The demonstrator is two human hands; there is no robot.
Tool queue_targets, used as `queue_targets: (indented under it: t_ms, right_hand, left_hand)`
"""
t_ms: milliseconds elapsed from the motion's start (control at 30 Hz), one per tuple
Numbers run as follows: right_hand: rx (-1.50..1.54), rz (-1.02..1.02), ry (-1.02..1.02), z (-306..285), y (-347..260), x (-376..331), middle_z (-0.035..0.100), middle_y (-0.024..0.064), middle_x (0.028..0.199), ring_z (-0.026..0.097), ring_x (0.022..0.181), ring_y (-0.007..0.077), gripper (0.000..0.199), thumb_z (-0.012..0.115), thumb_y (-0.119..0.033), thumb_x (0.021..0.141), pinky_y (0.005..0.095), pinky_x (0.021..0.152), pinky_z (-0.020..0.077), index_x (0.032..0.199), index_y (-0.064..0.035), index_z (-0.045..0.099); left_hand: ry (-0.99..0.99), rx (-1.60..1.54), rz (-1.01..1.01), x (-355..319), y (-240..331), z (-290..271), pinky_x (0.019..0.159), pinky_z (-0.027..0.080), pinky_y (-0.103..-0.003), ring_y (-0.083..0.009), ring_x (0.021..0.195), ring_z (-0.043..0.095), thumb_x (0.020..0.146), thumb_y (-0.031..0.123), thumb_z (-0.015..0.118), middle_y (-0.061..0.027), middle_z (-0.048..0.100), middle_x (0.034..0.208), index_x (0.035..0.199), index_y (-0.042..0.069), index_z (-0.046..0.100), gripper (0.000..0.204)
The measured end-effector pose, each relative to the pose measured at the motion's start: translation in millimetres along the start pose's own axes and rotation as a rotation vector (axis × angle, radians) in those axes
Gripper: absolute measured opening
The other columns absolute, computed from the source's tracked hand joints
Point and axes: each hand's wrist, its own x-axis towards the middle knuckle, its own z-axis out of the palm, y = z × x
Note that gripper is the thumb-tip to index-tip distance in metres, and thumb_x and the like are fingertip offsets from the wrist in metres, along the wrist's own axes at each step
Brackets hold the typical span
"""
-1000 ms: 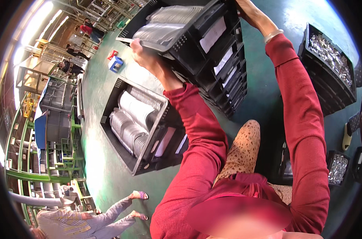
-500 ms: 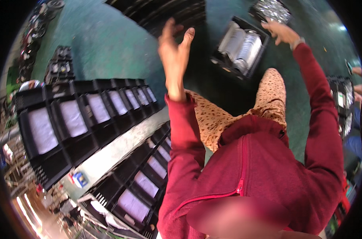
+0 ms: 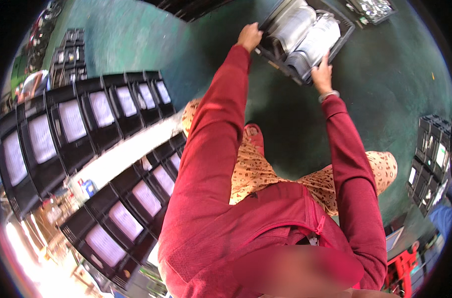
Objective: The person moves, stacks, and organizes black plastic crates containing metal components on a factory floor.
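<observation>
A black plastic crate (image 3: 285, 70) sits at the top of the view, beyond my knees. In it lie two rows of shiny, nested metal pieces (image 3: 318, 40) with curved, ribbed edges; their exact kind I cannot make out. My left hand (image 3: 249, 37) is closed round the crate's left side. On its near right side, my right hand (image 3: 322, 74) holds the rim, with the index finger stretched along it beside the metal pieces. The crate's far edge is cut off by the picture's top.
Another crate (image 3: 372, 10) of small shiny pieces stands at the upper right. Long rows of black crates with white sheets (image 3: 72, 119) line the left. More black crates (image 3: 427, 159) stand stacked at the right, near a red metal frame (image 3: 405, 270). The floor (image 3: 385, 99) is green.
Both hands have come from apart in the air onto the crate, which they now grip. My view has shifted, so the crate looks larger and nearer the top. My legs have spread wider.
</observation>
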Motion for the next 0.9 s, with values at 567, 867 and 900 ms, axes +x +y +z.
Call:
queue_targets:
  t_ms: [567, 867, 900]
  right_hand:
    - [0.271, 0.036, -0.409, -159, 9, 83, 0.051, -0.0025, 0.068, 0.049, 0.056, 0.0101, 0.017, 0.055, -0.017, 0.069, 0.0299, 0.05, 0.04, 0.085, -0.0101, 0.053]
    - [0.247, -0.009, -0.508, -178, 12, 83, 0.053, 0.0019, 0.094, 0.053, 0.084, 0.0148, 0.042, 0.058, -0.024, 0.068, 0.0371, 0.072, 0.0429, 0.107, -0.0127, 0.047]
    - [0.271, -0.021, -0.542, -181, 18, 88, 0.051, 0.0011, 0.094, 0.052, 0.083, 0.0143, 0.042, 0.06, -0.026, 0.068, 0.0363, 0.073, 0.0434, 0.107, -0.013, 0.048]
  left_hand:
    - [-0.018, 0.056, 0.096, 76, 70, -27, 0.074, 0.049, -0.044, -0.0344, 0.082, 0.061, 0.076, 0.023, 0.05, -0.0211, 0.062, 0.086, 0.084, 0.003, 0.065, 0.026]
    - [-0.075, 0.129, 0.499, 86, 58, -5, 0.07, 0.049, -0.042, -0.0309, 0.076, 0.062, 0.08, 0.021, 0.048, -0.0166, 0.063, 0.08, 0.083, 0.006, 0.064, 0.022]
    - [-0.081, 0.127, 0.538, 90, 58, 0, 0.069, 0.049, -0.042, -0.0305, 0.075, 0.062, 0.081, 0.02, 0.047, -0.0161, 0.063, 0.08, 0.082, 0.006, 0.064, 0.022]
